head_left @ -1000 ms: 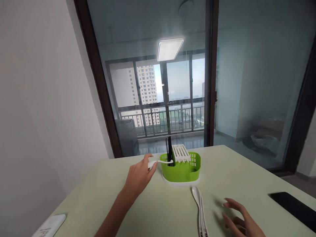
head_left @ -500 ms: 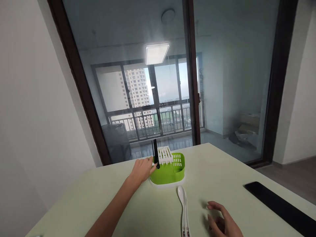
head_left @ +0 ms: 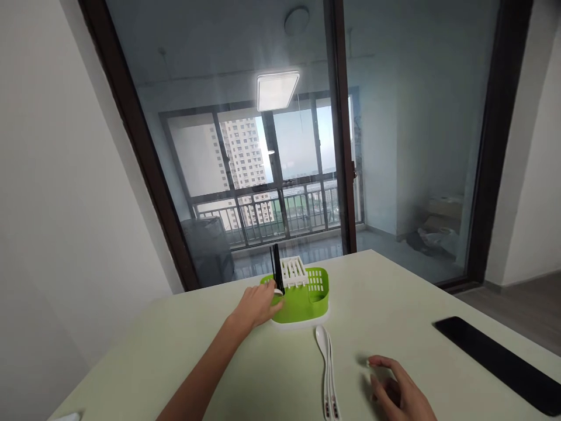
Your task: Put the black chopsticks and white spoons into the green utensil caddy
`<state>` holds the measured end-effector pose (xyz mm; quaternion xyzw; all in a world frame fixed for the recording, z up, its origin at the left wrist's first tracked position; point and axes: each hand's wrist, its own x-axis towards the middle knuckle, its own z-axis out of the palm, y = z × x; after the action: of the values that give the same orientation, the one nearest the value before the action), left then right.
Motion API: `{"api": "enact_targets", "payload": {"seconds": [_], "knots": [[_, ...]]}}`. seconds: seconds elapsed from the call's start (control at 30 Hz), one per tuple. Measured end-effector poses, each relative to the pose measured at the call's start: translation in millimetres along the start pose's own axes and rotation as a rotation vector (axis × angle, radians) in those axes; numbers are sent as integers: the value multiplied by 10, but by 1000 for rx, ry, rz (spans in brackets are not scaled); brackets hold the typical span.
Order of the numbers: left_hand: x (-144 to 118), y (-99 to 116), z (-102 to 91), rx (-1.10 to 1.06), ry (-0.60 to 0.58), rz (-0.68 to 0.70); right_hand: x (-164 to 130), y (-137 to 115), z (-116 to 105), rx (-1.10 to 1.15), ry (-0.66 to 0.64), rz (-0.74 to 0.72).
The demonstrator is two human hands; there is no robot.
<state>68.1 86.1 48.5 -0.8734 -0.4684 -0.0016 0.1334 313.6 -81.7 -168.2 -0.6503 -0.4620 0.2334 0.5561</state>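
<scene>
Left hand at the green cutlery drainer

Cutlery drainer (head_left: 302,301), green with a white base, stands on the pale green table (head_left: 245,368) near its far edge, in front of the glass door. The left hand (head_left: 258,305) reaches forward to the drainer's left end and touches it there; its fingers are curled around something small and white at the rim, but what exactly they pinch is too small to tell. Black chopsticks (head_left: 276,272) stand upright in the drainer's left compartment, just above that hand. A white slotted insert (head_left: 294,271) sits in the middle of the drainer, and the right compartment shows a perforated green wall.

Two white spoons (head_left: 326,371) lie together on the table, bowls toward the drainer and handles toward the person, well short of the drainer and between the two hands. The right hand (head_left: 401,394) rests low at the near edge of the table, just right of the spoons and apart from them, fingers loosely bent and holding nothing.

A black phone (head_left: 499,362) lies flat on the table at the far right, well apart from both hands.
</scene>
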Motion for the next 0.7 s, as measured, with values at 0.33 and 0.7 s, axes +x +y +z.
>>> {"api": "enact_targets", "payload": {"seconds": [0.33,0.7], "knots": [[-269,-123,134,-197,25,-15,64,24,-145,14,-80,30],[-395,-165,444,-381,122,-76,77,120,-187,-12,-121,49]]}}
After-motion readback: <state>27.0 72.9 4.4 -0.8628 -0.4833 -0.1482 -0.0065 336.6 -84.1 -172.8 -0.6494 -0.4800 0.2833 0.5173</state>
